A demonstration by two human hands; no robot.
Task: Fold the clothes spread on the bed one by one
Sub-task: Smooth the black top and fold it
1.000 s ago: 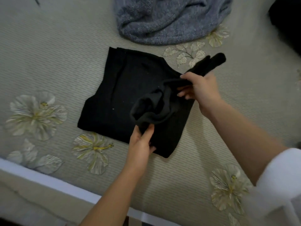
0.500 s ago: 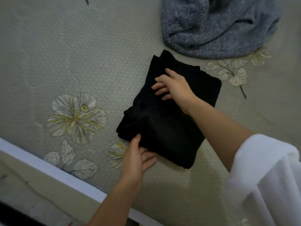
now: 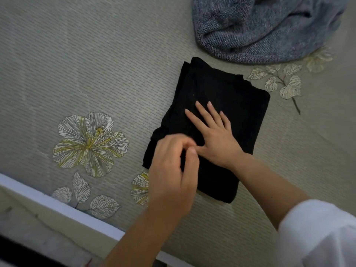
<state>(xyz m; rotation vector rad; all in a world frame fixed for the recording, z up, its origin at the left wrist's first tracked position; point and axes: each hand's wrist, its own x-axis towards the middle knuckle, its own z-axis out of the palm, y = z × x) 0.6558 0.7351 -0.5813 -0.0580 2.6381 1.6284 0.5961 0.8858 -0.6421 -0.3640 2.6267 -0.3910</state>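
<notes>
A black garment (image 3: 231, 97) lies folded into a thick rectangle on the bed, in the middle of the view. My right hand (image 3: 215, 135) rests flat on its top layer with the fingers straight and spread. My left hand (image 3: 171, 170) is over the garment's near left part, blurred. Its fingers are curled and the thumb meets them, with dark cloth showing in the pinch. A grey-blue knitted garment (image 3: 260, 29) lies crumpled and unfolded beyond the black one, at the top right.
The bed cover (image 3: 77, 64) is pale green with printed flowers (image 3: 90, 141) and leaves. The bed's white edge (image 3: 57, 207) runs diagonally along the lower left, with floor beyond it. My white sleeve (image 3: 317, 234) fills the lower right corner.
The last loose part of the black garment was laid down into a compact fold. My right hand then flattened on top, and my left hand came from the near edge onto the cloth, curling.
</notes>
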